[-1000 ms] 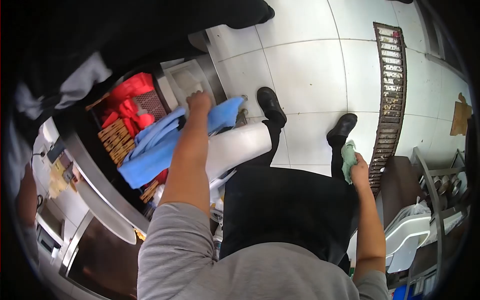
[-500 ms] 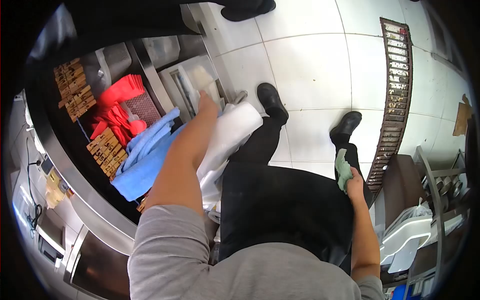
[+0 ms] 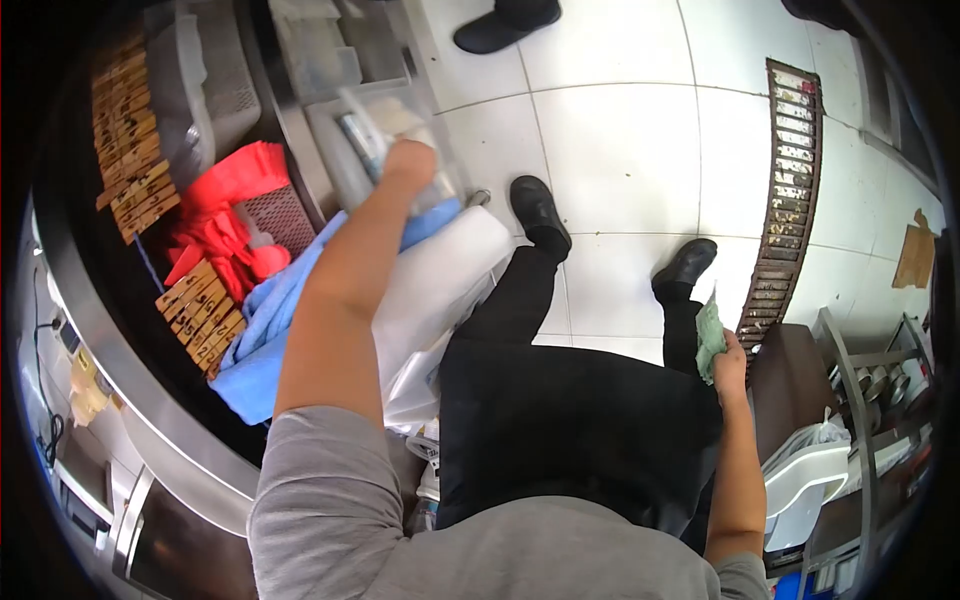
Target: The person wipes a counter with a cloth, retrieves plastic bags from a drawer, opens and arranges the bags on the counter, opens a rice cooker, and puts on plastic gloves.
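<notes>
Beyond the blue cloth (image 3: 255, 385), the left hand (image 3: 412, 163) is over the clear bin (image 3: 328, 163), its grip too blurred to tell. A blue-white item (image 3: 361, 137) lies just left of this nearer hand, long axis pointing roughly away from the body. Well right of the cloth, the right hand (image 3: 732, 366) pinches a green rag (image 3: 709, 338).

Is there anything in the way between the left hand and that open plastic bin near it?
Nothing visible: the left hand is right over the bin, its forearm crossing above the blue cloth. Blur hides what the fingers touch.
</notes>
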A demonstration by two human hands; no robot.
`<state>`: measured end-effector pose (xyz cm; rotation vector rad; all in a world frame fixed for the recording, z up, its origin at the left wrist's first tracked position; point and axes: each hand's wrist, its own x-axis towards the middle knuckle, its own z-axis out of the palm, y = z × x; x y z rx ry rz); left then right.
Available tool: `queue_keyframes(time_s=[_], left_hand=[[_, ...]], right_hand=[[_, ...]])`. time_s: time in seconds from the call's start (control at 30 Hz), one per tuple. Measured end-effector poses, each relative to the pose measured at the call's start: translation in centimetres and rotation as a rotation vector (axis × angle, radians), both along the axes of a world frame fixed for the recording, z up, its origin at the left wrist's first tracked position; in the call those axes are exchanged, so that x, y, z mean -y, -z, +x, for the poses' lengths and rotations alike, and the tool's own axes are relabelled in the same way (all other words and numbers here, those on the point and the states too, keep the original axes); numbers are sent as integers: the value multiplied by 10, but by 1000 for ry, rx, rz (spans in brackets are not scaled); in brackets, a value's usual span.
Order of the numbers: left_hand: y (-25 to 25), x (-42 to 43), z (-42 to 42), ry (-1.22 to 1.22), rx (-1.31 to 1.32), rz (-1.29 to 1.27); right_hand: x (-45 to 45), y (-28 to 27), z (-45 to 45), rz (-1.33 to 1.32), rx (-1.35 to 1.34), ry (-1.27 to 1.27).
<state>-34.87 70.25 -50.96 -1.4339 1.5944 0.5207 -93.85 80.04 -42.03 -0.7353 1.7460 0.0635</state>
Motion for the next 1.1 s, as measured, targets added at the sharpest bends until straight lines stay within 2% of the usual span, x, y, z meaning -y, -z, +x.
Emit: queue_keyframes(time_s=[0.03,0.1,0.13,0.2,0.23,0.33,0.4,0.47,0.5,0.53,0.57,0.6,0.63,0.67,0.73,0.8,0.83,0.87,0.9,0.97,1.03,1.1], left_hand=[[8,-10,-5,33,-47,-45],[-27,5,-28,20,-324,-310],[-45,12,-39,13,-467,-449],[-64,14,-47,-296,-532,-1022],[-71,13,-49,-454,-555,-1301],[-38,-51,-42,-1180,-524,-1280],[-35,-80,-44,-1233,-321,-910],[-47,-88,-66,-1358,-353,-870],[-50,-88,-71,-1411,-369,-853],[-43,-98,-67,-1298,-364,-898],[-28,-116,-60,-1179,-361,-933],[-21,-125,-54,-1056,-364,-965],[-33,-122,-60,-1072,-420,-909],[-30,-121,-61,-1264,-643,-927],[-10,-129,-48,-1633,-1094,-900],[13,-158,-17,-1810,-1307,-874],[32,-174,6,-1793,-1321,-868],[34,-168,3,-1700,-1247,-874],[35,-163,-1,-1608,-1171,-880],[15,-145,-14,-1220,-842,-917],[1,-107,-34,-932,-725,-933],[-5,-76,-38,-607,-651,-903]], right_hand=[[-3,0,3,15,13,-26],[-14,9,1,35,27,-75],[-27,18,-5,-5,-36,-201],[-13,-2,12,28,2,-266],[-10,-8,16,46,44,-201],[-14,-2,19,12,78,-82],[-3,-4,56,-128,111,-246],[54,-36,141,-30,-38,-690],[57,-18,173,-118,23,-690],[61,3,212,-149,62,-690],[60,27,254,-311,176,-613],[61,52,299,-322,341,-479],[73,51,340,-258,397,-450],[80,46,380,-133,465,-397],[69,56,448,-136,455,-384],[77,58,457,-124,493,-372],[84,59,454,-116,495,-357],[98,52,450,-55,497,-461],[100,54,446,-49,520,-454],[99,55,436,-86,549,-396],[99,61,419,-168,527,-308],[96,86,414,-247,600,-343]])
